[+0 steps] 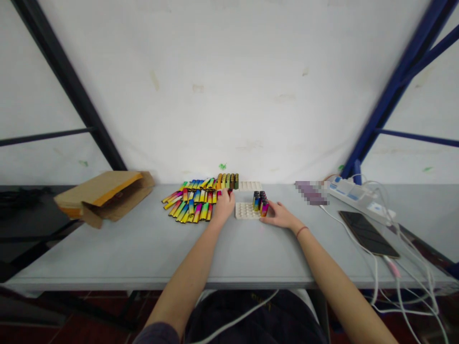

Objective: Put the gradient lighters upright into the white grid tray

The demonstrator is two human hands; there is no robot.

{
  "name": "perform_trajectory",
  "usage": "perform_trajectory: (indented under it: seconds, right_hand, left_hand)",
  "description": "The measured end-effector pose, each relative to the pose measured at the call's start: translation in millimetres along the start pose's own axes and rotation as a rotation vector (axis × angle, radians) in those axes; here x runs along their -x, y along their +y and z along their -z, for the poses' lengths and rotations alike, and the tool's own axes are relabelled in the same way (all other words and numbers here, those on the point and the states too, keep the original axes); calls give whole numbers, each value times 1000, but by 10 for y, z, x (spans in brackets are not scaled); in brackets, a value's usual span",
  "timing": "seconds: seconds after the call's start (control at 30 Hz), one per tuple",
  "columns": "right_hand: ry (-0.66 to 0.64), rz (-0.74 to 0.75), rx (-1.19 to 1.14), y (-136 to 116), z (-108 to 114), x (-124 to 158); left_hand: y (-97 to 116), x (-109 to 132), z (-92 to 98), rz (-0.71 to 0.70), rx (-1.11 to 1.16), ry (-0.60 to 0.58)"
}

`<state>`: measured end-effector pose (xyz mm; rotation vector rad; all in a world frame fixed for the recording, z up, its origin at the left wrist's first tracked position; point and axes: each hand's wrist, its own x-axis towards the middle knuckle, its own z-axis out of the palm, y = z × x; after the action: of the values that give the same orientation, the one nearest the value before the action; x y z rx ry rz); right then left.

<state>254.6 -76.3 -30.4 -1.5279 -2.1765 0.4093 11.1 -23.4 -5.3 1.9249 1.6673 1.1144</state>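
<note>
Your 2 hands work at the centre of the grey tabletop (107, 253), around a white silicone tray (247, 210) with round holes. Your right hand (281, 215) lies open just right of that tray, relaxed, its fingertips (270, 206) touching a rainbow-coloured metallic tube (264, 209) at the edge of a tight cluster of upright tubes (259, 200) on the tray. Your left hand (224, 206) sits just left of the tray, fingers curled down among the tubes; the view does not show whether they grip one. A loose fan of flat-lying tubes (188, 205) spreads further left of the tray, reaching your left hand. Behind the tray, a row of upright tubes (227, 181) and a second white tray (250, 186) stand side by side. Well left of the tray lies a cardboard envelope (103, 198); well right, a power strip (353, 196) and a smartphone (368, 234).
</note>
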Motion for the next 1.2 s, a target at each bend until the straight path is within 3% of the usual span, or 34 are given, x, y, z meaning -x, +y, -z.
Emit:
perform_trajectory:
  seconds: [0.17, 0.33, 0.5, 0.73, 0.87, 1.0, 1.2]
  right_hand:
    - [-3, 0, 9, -26, 23, 4]
    - [-23, -6, 16, -25, 27, 6]
    - [-18, -11, 11, -26, 29, 12]
    - [-30, -2, 38, -34, 39, 14]
    - [-25, -2, 39, -30, 38, 14]
    - [-20, 5, 40, -20, 36, 10]
    - [-27, -3, 46, -20, 35, 9]
  left_hand:
    - [73, -7, -78, 99, 553, 20]
    - [150, 8, -117, 209, 835, -14]
    - [174, -25, -93, 317, 932, -39]
    - [147, -31, -90, 285, 1097, 42]
    - [145, -34, -15, 402, 1198, -8]
    - [141, -40, 46, 508, 1205, -17]
    - [163, -51, 27, 527, 1184, -14]
